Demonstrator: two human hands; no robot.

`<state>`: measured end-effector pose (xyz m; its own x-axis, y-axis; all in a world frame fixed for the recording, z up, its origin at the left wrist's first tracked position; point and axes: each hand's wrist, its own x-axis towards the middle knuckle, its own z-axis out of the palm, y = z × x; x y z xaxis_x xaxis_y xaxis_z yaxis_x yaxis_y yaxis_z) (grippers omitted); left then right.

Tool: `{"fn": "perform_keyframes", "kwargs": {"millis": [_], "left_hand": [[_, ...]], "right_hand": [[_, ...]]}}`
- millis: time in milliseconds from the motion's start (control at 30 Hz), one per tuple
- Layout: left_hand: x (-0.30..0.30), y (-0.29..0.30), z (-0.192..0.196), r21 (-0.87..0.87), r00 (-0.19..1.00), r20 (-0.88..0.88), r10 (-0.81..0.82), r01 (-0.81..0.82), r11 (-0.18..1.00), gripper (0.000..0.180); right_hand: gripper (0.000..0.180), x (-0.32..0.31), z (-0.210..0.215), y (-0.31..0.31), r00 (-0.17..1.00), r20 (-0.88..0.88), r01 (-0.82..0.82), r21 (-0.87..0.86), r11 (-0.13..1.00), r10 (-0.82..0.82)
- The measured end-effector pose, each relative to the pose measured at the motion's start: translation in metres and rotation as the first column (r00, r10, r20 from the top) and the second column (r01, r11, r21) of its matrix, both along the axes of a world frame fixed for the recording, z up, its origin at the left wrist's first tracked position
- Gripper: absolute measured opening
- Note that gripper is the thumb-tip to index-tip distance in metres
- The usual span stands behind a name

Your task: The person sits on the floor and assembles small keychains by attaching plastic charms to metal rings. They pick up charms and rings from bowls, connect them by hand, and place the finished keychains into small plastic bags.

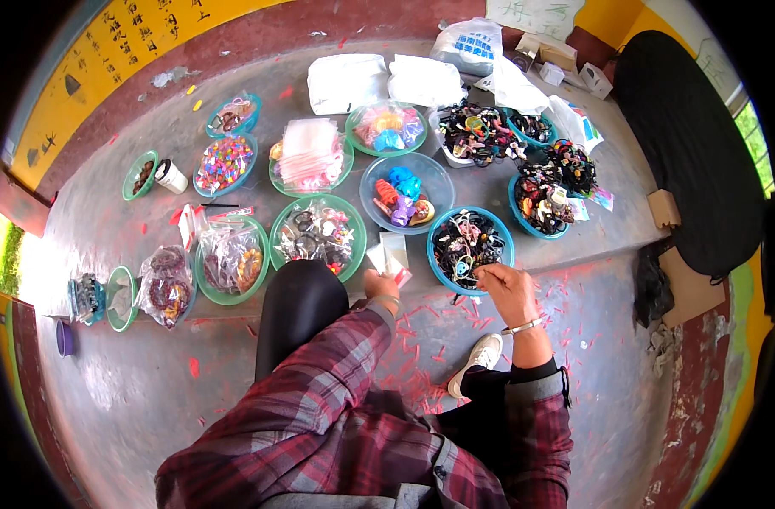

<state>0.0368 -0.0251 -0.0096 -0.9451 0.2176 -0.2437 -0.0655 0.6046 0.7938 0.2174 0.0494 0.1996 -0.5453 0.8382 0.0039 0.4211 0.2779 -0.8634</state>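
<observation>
My left hand (381,286), by my raised knee, is closed on a small white and clear packet (393,251) with a red mark near its lower end. At the near right rim of a blue basket (508,246), my right hand (511,297) has its fingertips pinched together. Whatever they hold, if anything, is too small to make out. Black hair ties (466,242) with small coloured charms fill that basket. Left of the packet, a green basket (279,246) holds small bagged hair accessories. Behind it, a clear bluish bowl (438,180) contains blue, orange and purple pieces.
More baskets stand on the raised ledge, including one of colourful beads (224,163) and one of pink packets (308,153). Black hair ties (481,131) are heaped at back right. Red scraps (404,360) litter the floor around my white shoe (487,349).
</observation>
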Motion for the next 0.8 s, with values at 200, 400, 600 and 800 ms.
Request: {"fn": "perform_keyframes", "kwargs": {"millis": [200, 400, 600, 800], "left_hand": [[0.033, 0.007, 0.062, 0.368, 0.970, 0.005, -0.241, 0.222, 0.903, 0.011], [0.050, 0.006, 0.164, 0.522, 0.791, -0.354, -0.499, 0.610, 0.596, 0.008], [0.036, 0.006, 0.216, 0.760, 0.635, -0.091, -0.767, 0.542, 0.358, 0.014], [0.034, 0.009, 0.223, 0.826, 0.431, 0.348, -0.832, 0.280, 0.490, 0.024]], "right_hand": [[0.023, 0.001, -0.003, -0.003, 0.995, 0.094, 0.021, 0.007, 1.000, -0.021], [0.030, -0.006, 0.002, -0.006, 0.990, -0.003, 0.140, -0.008, 0.990, -0.140], [0.011, -0.005, 0.011, -0.007, 0.910, -0.365, 0.101, -0.262, 0.960, -0.196], [0.011, -0.005, 0.023, -0.012, 0.976, -0.108, 0.185, -0.050, 0.981, -0.190]]}}
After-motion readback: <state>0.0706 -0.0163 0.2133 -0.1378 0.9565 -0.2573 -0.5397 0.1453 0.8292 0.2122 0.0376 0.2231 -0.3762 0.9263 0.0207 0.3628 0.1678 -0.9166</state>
